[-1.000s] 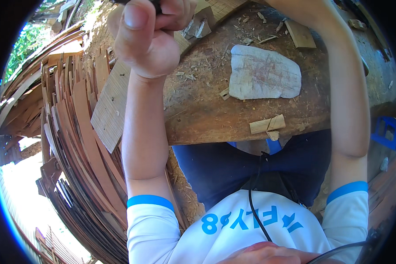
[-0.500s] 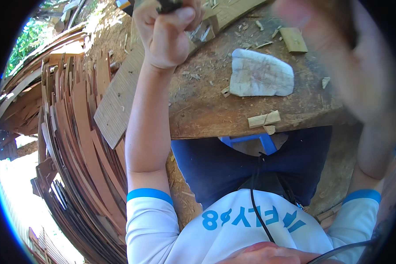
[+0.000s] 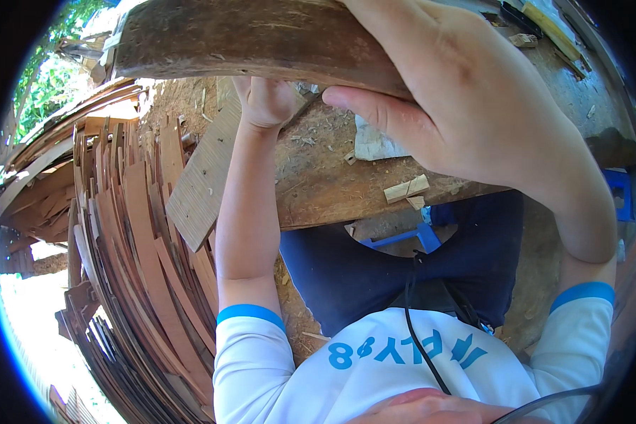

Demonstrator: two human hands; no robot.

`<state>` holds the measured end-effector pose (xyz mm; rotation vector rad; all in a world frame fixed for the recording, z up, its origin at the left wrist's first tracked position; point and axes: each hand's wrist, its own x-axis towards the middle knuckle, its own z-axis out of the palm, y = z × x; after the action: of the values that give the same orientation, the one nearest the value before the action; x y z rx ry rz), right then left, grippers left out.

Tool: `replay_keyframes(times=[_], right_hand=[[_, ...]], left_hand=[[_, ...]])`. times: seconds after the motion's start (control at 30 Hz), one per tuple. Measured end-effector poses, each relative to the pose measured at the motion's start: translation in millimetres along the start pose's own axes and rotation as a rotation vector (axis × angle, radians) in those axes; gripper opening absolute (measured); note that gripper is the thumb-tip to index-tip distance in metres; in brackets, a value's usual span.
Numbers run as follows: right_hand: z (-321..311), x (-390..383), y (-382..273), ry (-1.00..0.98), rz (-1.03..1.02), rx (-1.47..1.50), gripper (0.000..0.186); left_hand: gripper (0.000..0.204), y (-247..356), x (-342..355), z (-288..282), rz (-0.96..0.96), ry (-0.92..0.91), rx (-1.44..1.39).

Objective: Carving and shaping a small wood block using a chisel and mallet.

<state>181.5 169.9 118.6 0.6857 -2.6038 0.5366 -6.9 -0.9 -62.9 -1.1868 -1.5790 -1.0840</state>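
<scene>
A thick dark wooden block [image 3: 254, 42], slightly curved and worn, spans the top of the view close to me. My right hand [image 3: 466, 88] is closed over its right end, the thumb along its lower edge. Beneath the block, my left hand [image 3: 267, 102] is curled, its upper part and whatever it holds hidden by the wood. Behind it, a flat wooden board [image 3: 205, 173] lies slantwise at the bench's left edge. A folded white cloth [image 3: 376, 143] rests on the wooden bench [image 3: 318, 187], partly covered by my right hand.
Small wood offcuts [image 3: 406, 189] lie at the bench's near edge, with shavings around. Long stacked strips of wood [image 3: 138, 233] fill the left side. At the far right are a tool with a yellow handle [image 3: 550, 30] and a blue plastic stool [image 3: 618, 194].
My right hand, blurred at the upper right before, has swung left with the wooden block, which now covers the top of my left hand and the dark tool it gripped.
</scene>
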Motion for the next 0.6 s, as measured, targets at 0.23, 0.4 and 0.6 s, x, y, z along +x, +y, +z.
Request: replay_keyframes(times=[0.23,0.4,0.6], right_hand=[[-14,1,3,-0.476,0.117,0.002,0.043],[-9,-21,18,-0.005,-0.143,0.117,0.043],[1,-28,27,0.065,-0.060,-0.009,0.041]], left_hand=[[0.021,16,20,5,0.042,-0.041,-0.422],[0.016,-2,-3,16,-0.309,-0.148,-0.699],[0.022,25,40,-16,-0.639,0.044,-0.986]])
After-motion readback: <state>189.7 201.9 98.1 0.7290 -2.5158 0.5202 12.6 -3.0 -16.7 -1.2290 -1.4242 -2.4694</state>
